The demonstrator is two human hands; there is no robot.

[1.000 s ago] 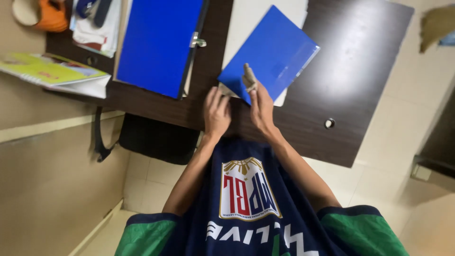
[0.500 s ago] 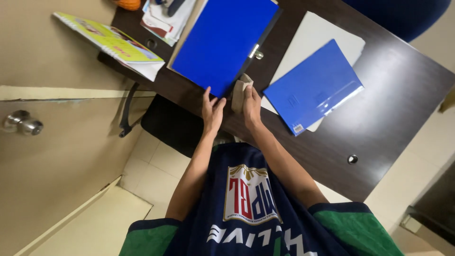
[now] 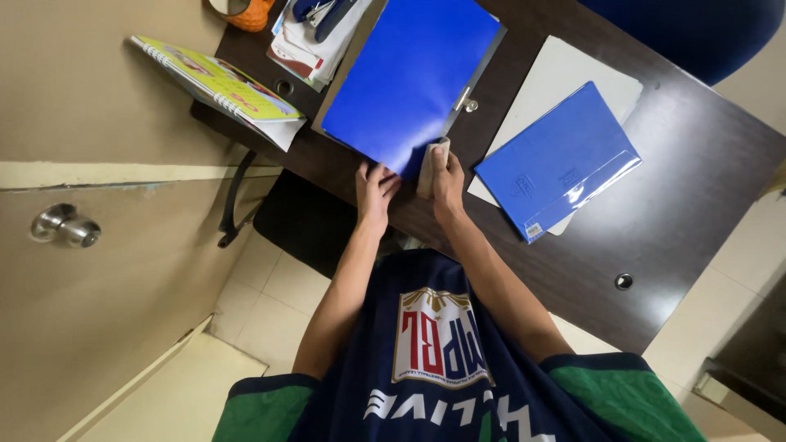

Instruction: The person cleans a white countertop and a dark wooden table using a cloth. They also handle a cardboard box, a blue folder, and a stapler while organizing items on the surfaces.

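View from above of a person standing at a dark wooden desk (image 3: 696, 205), both forearms reaching forward. The large blue folder (image 3: 409, 78) lies closed and slanted across the desk's near-left part, its near corner just in front of the hands. The left hand (image 3: 375, 187) holds nothing. Its fingers are extended and slightly spread, with the tips resting on the folder's near corner as if to pin it. The right hand (image 3: 449, 176) is curled around a folded beige cloth (image 3: 431, 168), which it presses against the folder's near edge beside the metal clip (image 3: 463, 99). The step in hand appears to be wiping the folder's cover. To do it well, the left fingertips probably need to keep the folder from sliding toward the desk edge while the cloth travels in long strokes away from the body. The strokes should steer clear of the clip so the cloth does not snag. To the right, apart from the hands, a smaller blue folder (image 3: 557, 160) with a clear sleeve lies on a white sheet (image 3: 565, 74). At far left, a yellow-green spiral-bound book (image 3: 221, 82) overhangs the desk edge, beside a pile of papers (image 3: 307, 41). A black chair (image 3: 303, 221) stands below the desk.
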